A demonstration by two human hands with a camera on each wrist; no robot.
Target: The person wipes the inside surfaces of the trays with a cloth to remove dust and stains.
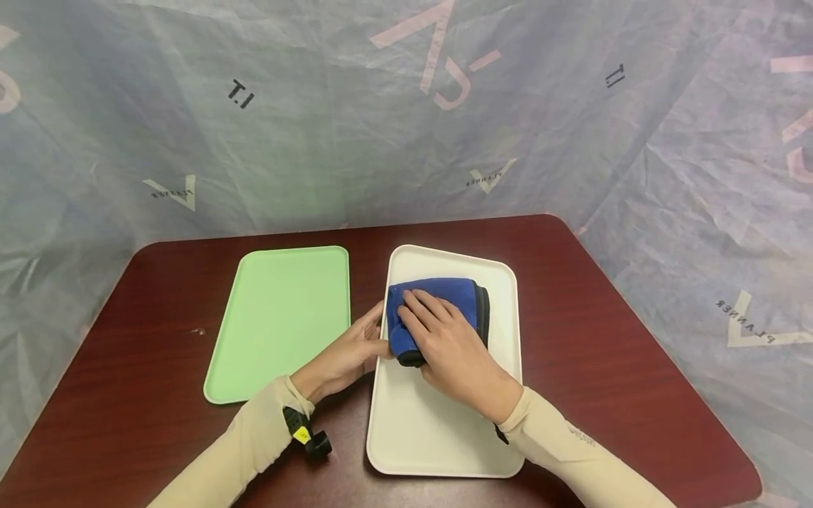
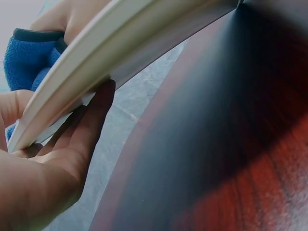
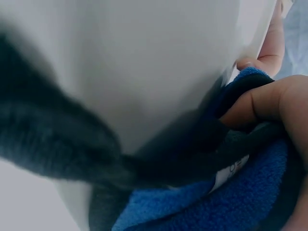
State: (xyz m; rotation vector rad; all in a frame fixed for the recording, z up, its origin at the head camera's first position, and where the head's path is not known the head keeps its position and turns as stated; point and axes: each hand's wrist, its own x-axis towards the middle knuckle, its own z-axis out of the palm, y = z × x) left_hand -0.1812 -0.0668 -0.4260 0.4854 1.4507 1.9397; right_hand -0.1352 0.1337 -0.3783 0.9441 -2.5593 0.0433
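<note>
My left hand (image 1: 353, 351) grips the left edge of a white tray (image 1: 438, 430), thumb over the rim and fingers underneath. In the left wrist view that edge of the tray (image 2: 72, 72) is raised off the table, so the tray is tilted. A folded blue cloth (image 1: 444, 288) with dark edging lies against the tray's upper surface. My right hand (image 1: 454, 349) holds it, fingers spread over the top. The right wrist view shows the thumb (image 3: 245, 108) tucked into the fold of the cloth (image 3: 255, 183), near a small white label.
A light green tray (image 1: 286, 321) lies flat on the dark red wooden table (image 1: 591, 353), left of the white one. Grey printed sheeting (image 1: 381, 141) hangs behind and beside the table. A small black device (image 1: 308, 434) is strapped to the left wrist.
</note>
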